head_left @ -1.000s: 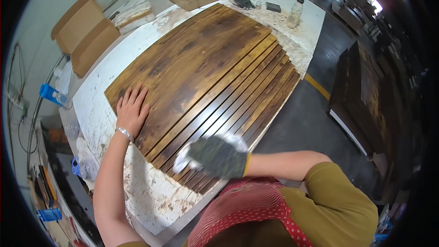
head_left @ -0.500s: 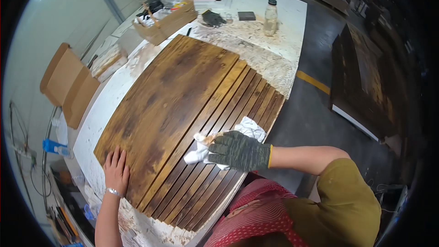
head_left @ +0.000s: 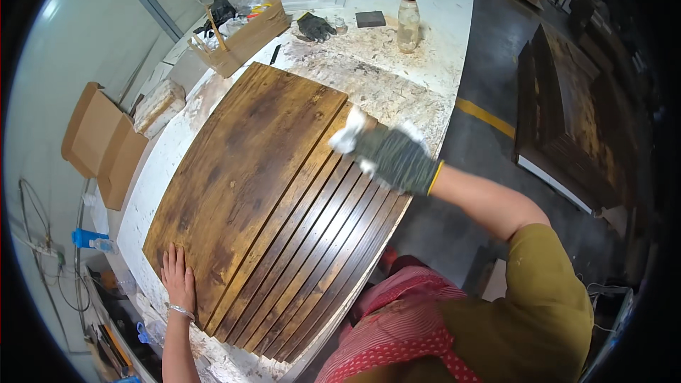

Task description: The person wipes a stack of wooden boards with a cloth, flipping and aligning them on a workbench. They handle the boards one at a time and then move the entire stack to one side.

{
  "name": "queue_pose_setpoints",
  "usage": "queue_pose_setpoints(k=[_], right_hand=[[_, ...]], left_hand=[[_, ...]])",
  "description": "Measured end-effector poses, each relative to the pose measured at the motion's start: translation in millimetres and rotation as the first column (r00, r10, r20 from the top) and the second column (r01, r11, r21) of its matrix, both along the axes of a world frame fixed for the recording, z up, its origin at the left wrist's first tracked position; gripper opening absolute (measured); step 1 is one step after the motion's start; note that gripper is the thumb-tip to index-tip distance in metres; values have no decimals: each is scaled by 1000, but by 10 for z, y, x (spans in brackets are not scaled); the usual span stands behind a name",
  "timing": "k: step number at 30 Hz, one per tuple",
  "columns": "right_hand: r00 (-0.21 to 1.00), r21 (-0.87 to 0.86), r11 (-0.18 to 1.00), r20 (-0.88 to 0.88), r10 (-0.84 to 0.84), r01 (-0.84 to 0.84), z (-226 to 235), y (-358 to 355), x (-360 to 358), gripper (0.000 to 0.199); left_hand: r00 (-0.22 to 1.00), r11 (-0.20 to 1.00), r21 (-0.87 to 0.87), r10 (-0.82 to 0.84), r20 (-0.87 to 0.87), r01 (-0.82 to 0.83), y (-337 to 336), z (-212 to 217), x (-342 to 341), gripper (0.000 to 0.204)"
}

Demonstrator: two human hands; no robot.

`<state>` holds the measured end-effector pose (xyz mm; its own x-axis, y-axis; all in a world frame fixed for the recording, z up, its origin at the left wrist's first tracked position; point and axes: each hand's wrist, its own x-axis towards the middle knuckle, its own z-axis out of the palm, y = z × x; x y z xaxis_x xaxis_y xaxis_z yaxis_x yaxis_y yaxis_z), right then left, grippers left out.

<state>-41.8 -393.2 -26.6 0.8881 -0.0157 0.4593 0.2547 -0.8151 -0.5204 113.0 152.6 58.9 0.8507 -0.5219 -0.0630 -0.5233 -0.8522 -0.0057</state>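
Note:
A stack of brown wood-grain boards lies fanned out on the white table, each lower one showing a strip along its right side. My right hand, in a dark grey knitted glove with a yellow cuff, is closed on a white cloth at the far right end of the strips. Part of the cloth shows on both sides of the glove, and both are smeared by motion. My bare left hand, with a bracelet at the wrist, rests flat on the near left edge of the top board, fingers stretched out.
On the stained white table stand a lidded bottle, a dark block, a spare glove and a cardboard box of odds and ends. An open carton stands left. Dark panels are stacked on the right.
My right hand has swept the cloth from the middle of the strips to their far end. My left hand stays on the top board. The view has shifted slightly.

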Motion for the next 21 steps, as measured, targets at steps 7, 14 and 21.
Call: queue_pose_setpoints(k=[7,14,21], right_hand=[[889,-160,903,-171,-424,399,907,-517,-446,37],[926,-64,960,-253,-280,273,40,1354,-639,43],[987,-8,992,104,126,-126,130,2599,-943,39]], left_hand=[[998,1000,-18,-9,60,10,3,-45,-51,50],[997,999,-30,19,76,-17,-6,-85,-39,48],[989,991,-129,-23,148,42,185,-226,16,47]])
